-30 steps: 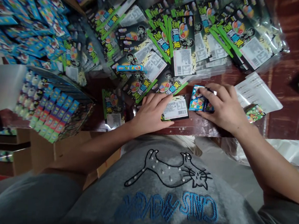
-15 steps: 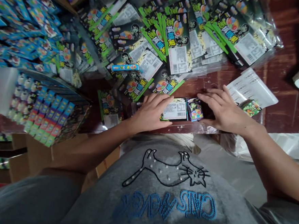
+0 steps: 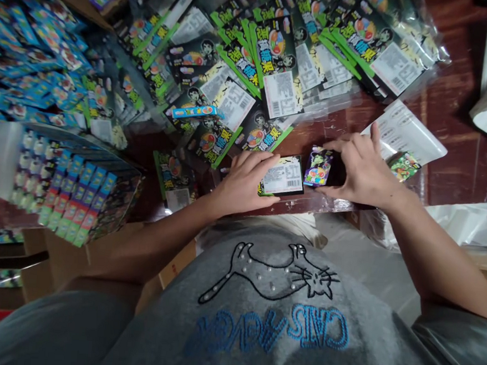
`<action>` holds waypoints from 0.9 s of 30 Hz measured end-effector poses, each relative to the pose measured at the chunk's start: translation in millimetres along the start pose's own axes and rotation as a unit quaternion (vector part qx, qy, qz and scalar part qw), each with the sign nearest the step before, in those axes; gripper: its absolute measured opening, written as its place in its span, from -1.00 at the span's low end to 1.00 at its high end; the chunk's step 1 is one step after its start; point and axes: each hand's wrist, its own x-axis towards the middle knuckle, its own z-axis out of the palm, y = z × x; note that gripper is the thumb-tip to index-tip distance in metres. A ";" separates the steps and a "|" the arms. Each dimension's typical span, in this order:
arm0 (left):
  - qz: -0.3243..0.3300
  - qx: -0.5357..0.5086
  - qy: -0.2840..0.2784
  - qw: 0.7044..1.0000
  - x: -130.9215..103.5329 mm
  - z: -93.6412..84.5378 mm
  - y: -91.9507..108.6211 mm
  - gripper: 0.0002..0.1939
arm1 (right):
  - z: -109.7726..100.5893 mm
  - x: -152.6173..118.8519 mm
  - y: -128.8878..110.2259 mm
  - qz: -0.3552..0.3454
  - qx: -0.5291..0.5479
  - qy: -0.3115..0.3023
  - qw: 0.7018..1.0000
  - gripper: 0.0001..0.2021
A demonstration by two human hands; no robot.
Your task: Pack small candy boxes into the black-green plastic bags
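My left hand point(image 3: 247, 180) lies over the left part of a flat black packet point(image 3: 284, 175) with a white barcode label, its fingers above and thumb below, gripping it at the table edge. Just right of the packet is a small purple candy box point(image 3: 317, 166) with a cartoon figure, slightly tilted. My right hand point(image 3: 361, 168) holds this box between the thumb at its lower corner and the fingertips at its upper end. A narrow gap separates box and packet. My left palm hides the packet's left end.
Black-and-green packets point(image 3: 276, 68) in clear plastic cover the table's back. A thin blue box point(image 3: 195, 111) rests on them. Blue boxes point(image 3: 39, 51) are heaped at left, above a display box point(image 3: 80, 188) of colourful small boxes. White sheets point(image 3: 409, 130) and a green packet point(image 3: 403, 166) lie right.
The purple box has turned slightly and come away from the packet's right end. My right fingers have curled in closer around it. My left hand stays on the packet; the view has shifted slightly.
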 end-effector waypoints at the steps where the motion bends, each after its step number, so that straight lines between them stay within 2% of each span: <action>1: -0.003 0.001 0.003 1.000 0.2 0.3 1.3 -0.09 | 2.8 -1.5 -2.0 -0.004 0.005 0.001 1.000 -0.11; 5: 0.011 0.000 -0.004 1.000 2.3 4.8 5.2 -0.09 | 19.2 -4.7 -16.1 -0.033 0.063 -0.015 0.997 -0.10; 9: 0.023 -0.006 -0.004 1.000 5.0 9.4 6.0 -0.12 | 33.9 -12.5 -41.3 -0.032 0.121 -0.017 0.992 0.16; 11: 0.014 -0.001 0.004 1.000 5.9 10.1 5.3 -0.12 | 32.1 -21.7 -47.7 -0.034 0.126 -0.026 0.991 0.25; 14: 0.027 0.012 0.003 1.000 6.9 9.2 3.1 -0.12 | 12.7 -44.5 -33.3 0.025 0.049 -0.011 0.998 0.30; 16: 0.039 0.020 -0.004 0.999 7.7 8.1 1.6 -0.11 | -3.4 -63.4 -9.9 0.101 -0.024 0.031 0.994 0.31; 18: 0.046 0.025 -0.008 0.999 8.4 7.5 0.4 -0.09 | -12.6 -80.4 14.2 0.138 -0.066 0.050 0.987 0.30; 21: 0.048 0.026 -0.005 0.998 9.0 7.4 0.4 -0.08 | -8.6 -93.1 33.2 0.128 -0.065 0.050 0.988 0.14; 25: 0.045 0.032 -0.009 0.998 8.2 6.7 3.3 -0.09 | 6.3 -84.3 29.2 0.074 -0.017 0.070 0.995 -0.18; 27: 0.049 0.033 -0.016 0.998 8.1 5.3 4.8 -0.11 | 8.2 -73.0 26.9 0.032 -0.006 0.057 0.998 -0.12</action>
